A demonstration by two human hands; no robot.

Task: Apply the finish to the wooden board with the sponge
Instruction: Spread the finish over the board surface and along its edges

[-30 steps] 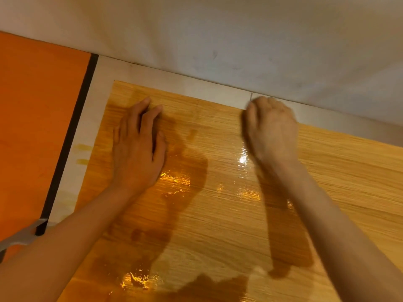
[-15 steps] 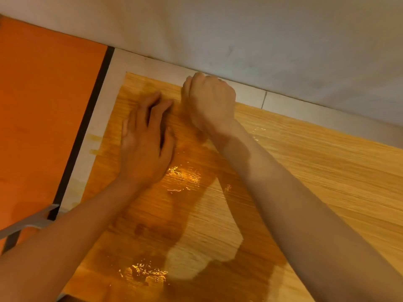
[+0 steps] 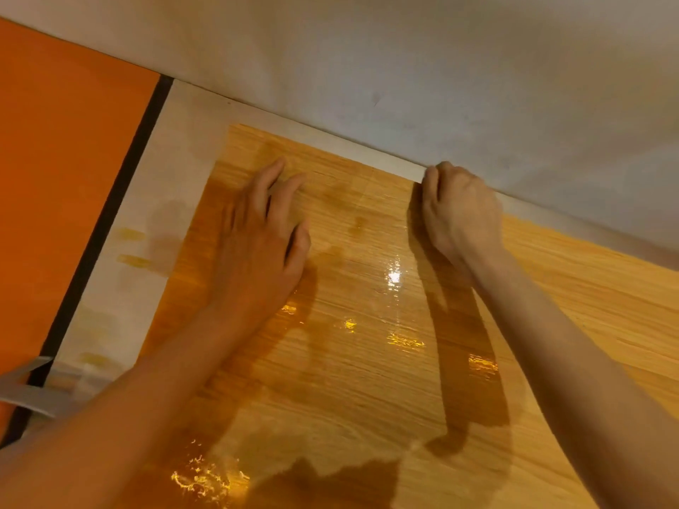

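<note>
The wooden board (image 3: 367,361), glossy with wet finish, is pressed flat by the left hand (image 3: 261,247) with straight fingers, while the right hand (image 3: 459,214) is curled at its far edge, its contents hidden.

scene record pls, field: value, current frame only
board: wooden board lying flat, grain running across, wet glossy patches
left hand: left hand flat, palm down on the board, fingers straight
right hand: right hand curled at the board's far edge; sponge hidden, cannot confirm
under board: pale sheet with amber smears
left side: orange surface
behind: grey wall
</note>
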